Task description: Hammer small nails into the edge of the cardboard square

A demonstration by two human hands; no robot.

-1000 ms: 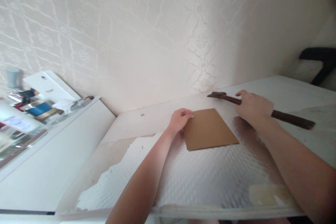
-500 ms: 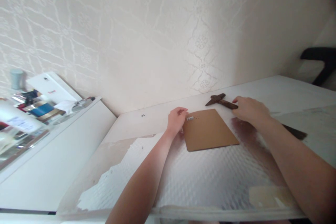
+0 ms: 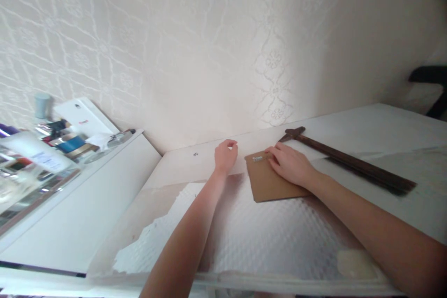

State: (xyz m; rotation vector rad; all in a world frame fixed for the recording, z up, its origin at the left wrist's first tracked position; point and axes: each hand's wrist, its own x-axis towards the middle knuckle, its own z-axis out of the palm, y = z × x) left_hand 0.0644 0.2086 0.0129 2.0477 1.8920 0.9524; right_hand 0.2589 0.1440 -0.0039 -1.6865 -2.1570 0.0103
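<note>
A brown cardboard square [image 3: 267, 184] lies on the table, with a short row of small silvery metal pieces [image 3: 257, 159] near its far left edge. My right hand [image 3: 291, 164] rests over the cardboard's right part, fingers stretched toward that row, holding nothing I can see. Left of the cardboard and apart from it, my left hand [image 3: 226, 154] is closed, thumb and fingertips curled together. Whether something tiny sits in that pinch is hidden. A hammer [image 3: 352, 160] with a dark wooden handle lies to the right, its head pointing toward the wall.
Small dark bits [image 3: 195, 154] lie on the table left of my left hand. A white cabinet [image 3: 80, 205] at the left bears a white box [image 3: 87, 116], a blue-grey cup [image 3: 42, 105] and clutter. Patterned wallpaper [image 3: 202, 56] rises behind; a black chair part [image 3: 428, 74] shows at right.
My right hand has let go of the hammer, which now lies on the table, and moved left onto the cardboard. My left hand has moved left, away from the cardboard's edge.
</note>
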